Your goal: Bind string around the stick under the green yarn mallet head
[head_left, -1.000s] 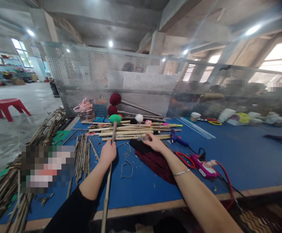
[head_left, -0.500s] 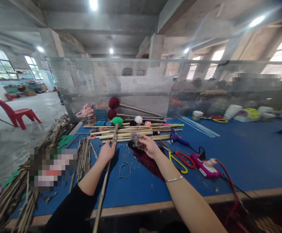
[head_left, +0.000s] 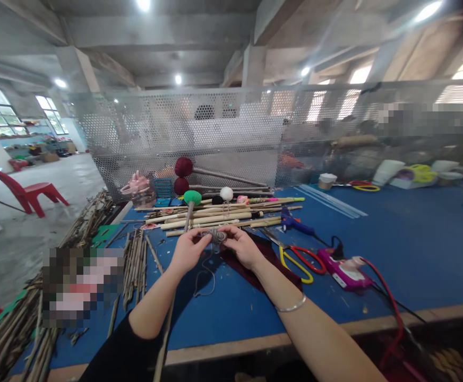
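Observation:
A small bundle of grey yarn (head_left: 216, 235) is pinched between my two hands over the blue table. My left hand (head_left: 188, 249) is closed on its left side, and my right hand (head_left: 241, 245) grips its right side. A loose strand of the yarn hangs down and loops on the tabletop. Under my left hand and forearm lies a long stick (head_left: 166, 329), its far end topped by a green ball (head_left: 192, 198). Dark red cloth (head_left: 247, 263) lies beneath my right hand.
Scissors with red and yellow handles (head_left: 301, 260), a blue glue gun (head_left: 295, 223) and a magenta power strip (head_left: 345, 270) lie to the right. Bamboo sticks (head_left: 207, 216) and dark red balls on sticks (head_left: 184, 167) lie behind. Twigs (head_left: 135, 265) are at left, a perforated metal screen (head_left: 231, 148) behind.
My left hand has let go of the stick, which now rests on the table, and has moved right to take hold of the yarn with my right hand.

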`<move>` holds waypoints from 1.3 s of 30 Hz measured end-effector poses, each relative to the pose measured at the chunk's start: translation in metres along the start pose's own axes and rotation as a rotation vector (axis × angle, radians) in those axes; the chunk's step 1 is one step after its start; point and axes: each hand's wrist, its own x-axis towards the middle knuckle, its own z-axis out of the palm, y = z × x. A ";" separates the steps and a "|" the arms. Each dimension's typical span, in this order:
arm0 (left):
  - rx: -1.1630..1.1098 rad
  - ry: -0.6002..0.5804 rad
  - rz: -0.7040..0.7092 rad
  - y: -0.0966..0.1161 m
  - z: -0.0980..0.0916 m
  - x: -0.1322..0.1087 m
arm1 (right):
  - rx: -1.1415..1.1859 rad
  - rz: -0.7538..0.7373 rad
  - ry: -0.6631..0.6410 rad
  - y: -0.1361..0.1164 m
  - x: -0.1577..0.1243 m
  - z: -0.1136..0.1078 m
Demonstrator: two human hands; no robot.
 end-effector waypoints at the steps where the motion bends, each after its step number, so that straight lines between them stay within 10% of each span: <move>1: -0.040 0.009 -0.011 -0.002 0.000 -0.002 | -0.051 -0.036 0.009 -0.002 -0.001 0.000; 11: 0.357 0.298 0.587 0.000 -0.005 -0.020 | -0.774 -0.654 0.362 -0.029 -0.027 0.007; 23: 0.484 0.089 0.788 -0.004 -0.006 -0.021 | -0.803 -0.604 0.210 -0.029 -0.022 0.011; 34: 0.477 0.195 0.773 -0.004 -0.009 -0.020 | -0.803 -0.432 0.749 -0.034 -0.009 -0.026; 39: 0.503 0.162 0.768 -0.006 -0.006 -0.020 | -0.839 -0.472 0.368 -0.031 -0.013 -0.006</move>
